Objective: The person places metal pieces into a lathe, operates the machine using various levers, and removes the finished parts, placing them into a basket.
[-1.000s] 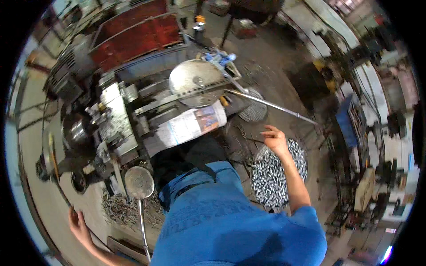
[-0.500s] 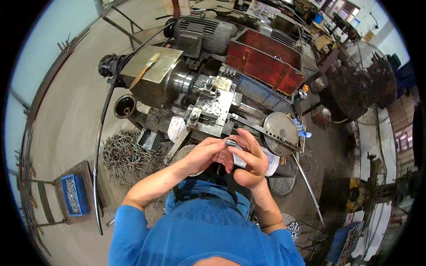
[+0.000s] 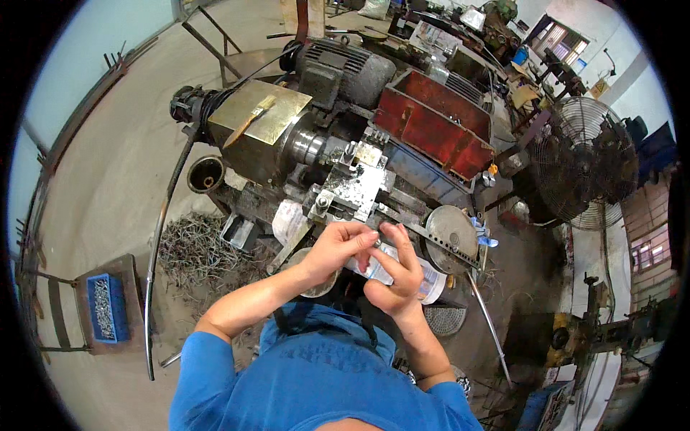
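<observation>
Just in front of the lathe, my two hands meet over a small shiny metal part point(image 3: 377, 243), mostly covered by fingers. My left hand point(image 3: 336, 251) pinches it between thumb and fingertips. From the other side, my right hand point(image 3: 397, 276) has its fingers closed about the same piece. Beyond them lies the lathe's metal tool slide point(image 3: 354, 188), with a bright round chuck point(image 3: 307, 146) to its left. A white bucket point(image 3: 433, 281) is partly hidden behind my right hand.
A wooden-handled brush point(image 3: 249, 121) lies on the machine's cover. Behind the slide is a red bin point(image 3: 431, 129). Metal shavings point(image 3: 198, 251) heap at left, near a blue crate of small parts point(image 3: 108, 309). A round plate point(image 3: 451, 233) and a large fan point(image 3: 583, 161) stand right.
The view has shifted slightly, so the machine sits a little lower and more scene shows at the top. The metal part has turned within my fingers and shows less.
</observation>
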`<state>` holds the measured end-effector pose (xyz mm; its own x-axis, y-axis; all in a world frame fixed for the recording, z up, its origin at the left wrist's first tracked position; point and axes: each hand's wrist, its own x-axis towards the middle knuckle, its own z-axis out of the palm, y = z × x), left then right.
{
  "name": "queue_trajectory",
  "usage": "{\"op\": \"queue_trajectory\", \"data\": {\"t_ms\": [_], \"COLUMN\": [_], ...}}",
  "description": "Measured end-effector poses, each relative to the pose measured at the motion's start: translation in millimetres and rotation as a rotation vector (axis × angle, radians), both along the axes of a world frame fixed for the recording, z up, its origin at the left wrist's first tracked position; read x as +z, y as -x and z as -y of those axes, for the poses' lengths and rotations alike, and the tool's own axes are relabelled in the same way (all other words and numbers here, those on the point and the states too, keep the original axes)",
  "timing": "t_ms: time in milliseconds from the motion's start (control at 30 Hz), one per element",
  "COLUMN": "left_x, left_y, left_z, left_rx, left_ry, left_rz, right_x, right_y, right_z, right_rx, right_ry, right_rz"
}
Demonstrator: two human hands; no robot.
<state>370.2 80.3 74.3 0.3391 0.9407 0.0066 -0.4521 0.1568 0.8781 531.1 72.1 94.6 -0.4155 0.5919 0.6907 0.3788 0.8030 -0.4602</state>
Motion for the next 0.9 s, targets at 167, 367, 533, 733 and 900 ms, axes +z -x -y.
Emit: {"op": "queue_trajectory", "data": {"t_ms": [167,367,533,733,900], "left_x": [2.5,2.7,10.9,35.8,34.7], "left_y": [9.2,25.2,46.5,137.7,243.6], "left_z": [-5.0,-12.2,-17.0,-9.6,32.3], "left_rx": [0.215,0.201,0.201,0.315,0.646], "left_ry": [-0.219,-0.172,-0.195,-0.256,-0.252], "left_rz": [-0.425,-0.378,-0.396,-0.734,-1.371], "right_x": [6.6,16.6,28.3,21.9,-11.3], "right_y": [6.5,14.2,30.1,72.7,120.5], "right_z": [-9.1,-25.8,-43.3,-112.3,-172.9], "right_rx": [-0.009,0.126,0.207,0.14,-0.059], "right_ry": [-0.092,0.016,0.04,-0.041,-0.182], "right_rz": [0.144,0.203,0.257,0.464,0.876]}}
